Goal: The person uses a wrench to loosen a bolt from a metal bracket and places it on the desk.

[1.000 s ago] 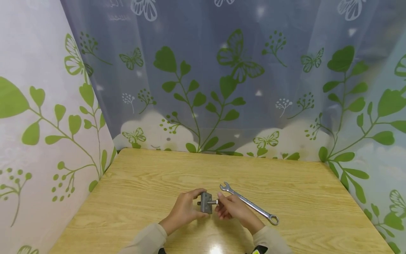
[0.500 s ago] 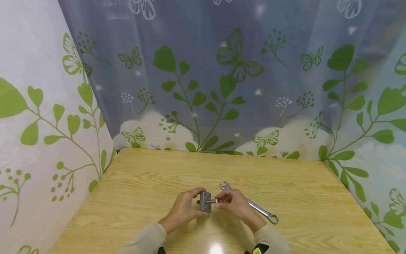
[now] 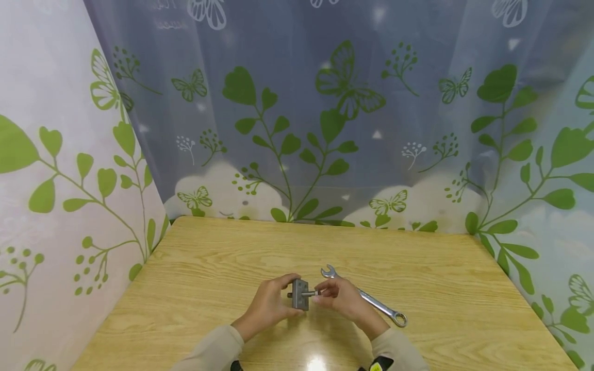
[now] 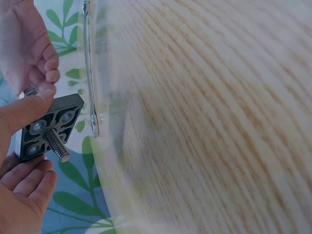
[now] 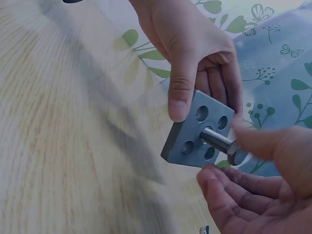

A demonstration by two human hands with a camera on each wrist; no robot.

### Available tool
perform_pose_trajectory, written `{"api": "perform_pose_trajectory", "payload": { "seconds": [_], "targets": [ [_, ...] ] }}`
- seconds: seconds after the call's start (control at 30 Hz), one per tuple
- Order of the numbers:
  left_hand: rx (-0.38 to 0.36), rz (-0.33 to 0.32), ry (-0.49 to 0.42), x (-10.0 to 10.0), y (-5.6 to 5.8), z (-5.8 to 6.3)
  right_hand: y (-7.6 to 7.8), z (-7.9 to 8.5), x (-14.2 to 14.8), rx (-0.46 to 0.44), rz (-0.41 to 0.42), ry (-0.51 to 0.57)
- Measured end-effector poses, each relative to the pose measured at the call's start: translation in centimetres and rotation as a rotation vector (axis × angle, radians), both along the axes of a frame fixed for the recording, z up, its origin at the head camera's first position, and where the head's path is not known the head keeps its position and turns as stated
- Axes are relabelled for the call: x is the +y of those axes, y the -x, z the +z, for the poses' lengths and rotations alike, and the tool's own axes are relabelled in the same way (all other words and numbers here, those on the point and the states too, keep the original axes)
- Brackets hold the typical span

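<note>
A square grey metal plate [image 3: 300, 295] with a round hole near each corner is held on edge above the table. My left hand [image 3: 267, 304] grips it by opposite edges, thumb on one side and fingers on the other. Through its centre runs a threaded bolt [image 5: 217, 140], whose hex head faces right. On the far side, the left wrist view shows the plate's ribbed back [image 4: 51, 124] with the bolt's threaded end sticking out. My right hand [image 3: 345, 300] pinches the bolt head between thumb and fingers; the thumb is blurred in the right wrist view.
Behind and right of my right hand, a combination wrench [image 3: 382, 307] lies on the wooden table [image 3: 232, 252], partly covered by that hand in the head view. Curtains printed with leaves and butterflies [image 3: 297, 129] border the table at the back and sides.
My right hand's fingers have shifted round the bolt head, from fingers curled below it to thumb and forefinger at it. The left hand and plate have stayed nearly still.
</note>
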State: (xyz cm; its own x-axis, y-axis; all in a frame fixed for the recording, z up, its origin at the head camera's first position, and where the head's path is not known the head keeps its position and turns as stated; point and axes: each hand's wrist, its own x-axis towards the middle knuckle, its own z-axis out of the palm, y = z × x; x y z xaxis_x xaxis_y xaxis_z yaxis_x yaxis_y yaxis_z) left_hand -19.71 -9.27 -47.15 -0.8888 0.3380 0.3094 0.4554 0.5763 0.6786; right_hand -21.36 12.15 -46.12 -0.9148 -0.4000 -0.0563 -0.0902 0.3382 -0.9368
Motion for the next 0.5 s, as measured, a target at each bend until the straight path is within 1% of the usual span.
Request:
{"api": "perform_pose_trajectory", "payload": {
  "seconds": [0.13, 0.23, 0.33, 0.5],
  "targets": [
    [0.011, 0.008, -0.001, 0.03, -0.02, 0.02, -0.15, -0.19, -0.25, -0.098, -0.019, 0.061],
    [0.016, 0.006, -0.003, 0.04, -0.02, 0.03, -0.14, -0.17, -0.32, -0.134, -0.029, 0.05],
    [0.017, 0.003, -0.005, 0.06, -0.03, 0.06, -0.08, -0.17, -0.27, -0.165, -0.019, 0.02],
    [0.023, 0.001, 0.007, 0.07, 0.03, 0.05, 0.07, -0.13, -0.23, -0.18, -0.01, 0.0]
  ]
}}
